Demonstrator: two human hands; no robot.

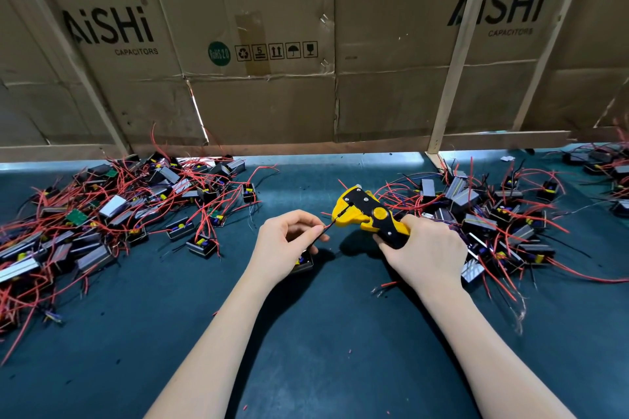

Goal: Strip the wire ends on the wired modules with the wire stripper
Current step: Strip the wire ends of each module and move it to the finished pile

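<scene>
My right hand (425, 252) is wrapped around the black-and-yellow handles of the wire stripper (369, 214), fingers curled tight about them, with the tool's yellow head pointing left toward my other hand. My left hand (286, 245) pinches a thin wire (327, 227) between thumb and forefinger; the wire runs up and to the right from my fingertips, and its end sits in the stripper's jaws. Under my left palm, partly hidden, lies the small module (304, 262) with its grey casing and yellow part showing, resting on the dark teal table mat (323, 333); I cannot tell for sure that the wire comes from it, since my hand covers the join.

To my left, a large heap of wired modules (112, 211) sprawls over the mat, grey blocks tangled in red and black leads. To my right, just behind and beside my right hand, a second heap (493, 214) lies, with another smaller cluster (602, 163) at the far right edge. A few short red scraps dot the mat near my forearms.

Behind the mat stands a wall of flattened cardboard boxes (272, 44) printed "AiSHi CAPACITORS", braced by pale wooden slats (456, 51).
</scene>
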